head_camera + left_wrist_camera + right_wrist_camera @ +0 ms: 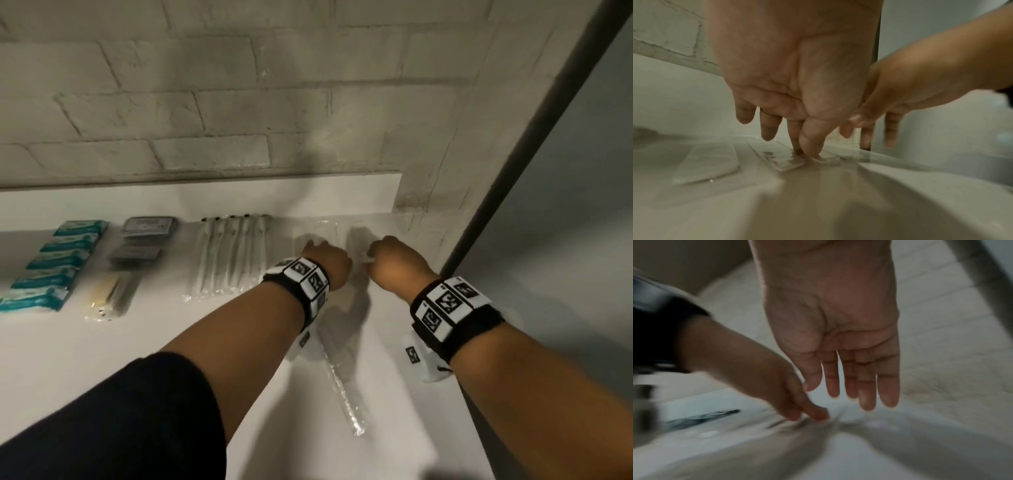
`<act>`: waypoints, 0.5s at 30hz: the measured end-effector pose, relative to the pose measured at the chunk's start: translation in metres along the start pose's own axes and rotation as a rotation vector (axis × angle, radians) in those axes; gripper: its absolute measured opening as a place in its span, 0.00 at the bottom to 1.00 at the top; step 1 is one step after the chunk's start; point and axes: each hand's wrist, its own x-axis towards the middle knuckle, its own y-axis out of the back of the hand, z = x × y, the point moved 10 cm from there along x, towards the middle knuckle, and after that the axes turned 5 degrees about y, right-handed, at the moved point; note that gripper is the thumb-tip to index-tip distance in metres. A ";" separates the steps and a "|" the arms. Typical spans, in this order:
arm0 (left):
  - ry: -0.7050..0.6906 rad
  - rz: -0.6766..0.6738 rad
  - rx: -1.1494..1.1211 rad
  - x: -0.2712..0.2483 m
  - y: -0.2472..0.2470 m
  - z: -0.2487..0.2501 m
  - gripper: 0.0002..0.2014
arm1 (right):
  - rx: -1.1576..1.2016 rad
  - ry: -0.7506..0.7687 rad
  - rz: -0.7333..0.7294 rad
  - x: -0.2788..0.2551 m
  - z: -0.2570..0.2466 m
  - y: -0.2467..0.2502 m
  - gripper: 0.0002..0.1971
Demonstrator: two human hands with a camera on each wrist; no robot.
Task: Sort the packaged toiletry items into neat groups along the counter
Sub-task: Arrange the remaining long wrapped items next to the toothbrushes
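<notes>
By the brick wall (428, 154) at the counter's (102, 359) right end, the left hand (327, 262) presses thumb and forefinger onto a clear flat packet (777, 159), the right hand (397, 260) hovers beside it with fingers straight and loose, and long white packets (229, 257) and teal packets (58, 263) lie in rows to the left.

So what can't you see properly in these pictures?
Head view: fingertips, hidden behind the left hand and right hand.
Left wrist view: whether the left fingers pinch or just press a clear packet; too blurred.
Head view: print on the grey boxes, too small.
Right wrist view: everything below the hands, smeared by blur.
</notes>
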 end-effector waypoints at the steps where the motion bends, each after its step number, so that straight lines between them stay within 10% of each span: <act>1: -0.009 -0.012 0.008 0.000 0.002 0.000 0.24 | -0.017 0.015 -0.025 -0.010 -0.013 -0.005 0.21; 5: -0.040 -0.119 0.017 0.002 -0.007 -0.004 0.25 | -0.136 0.133 -0.360 -0.063 -0.079 -0.056 0.33; 9: -0.025 -0.118 0.003 -0.001 -0.007 -0.007 0.25 | -0.189 0.087 -0.385 -0.077 -0.096 -0.074 0.42; 15: -0.076 -0.128 0.136 -0.008 -0.007 -0.002 0.28 | -0.071 0.091 -0.296 -0.081 -0.092 -0.061 0.23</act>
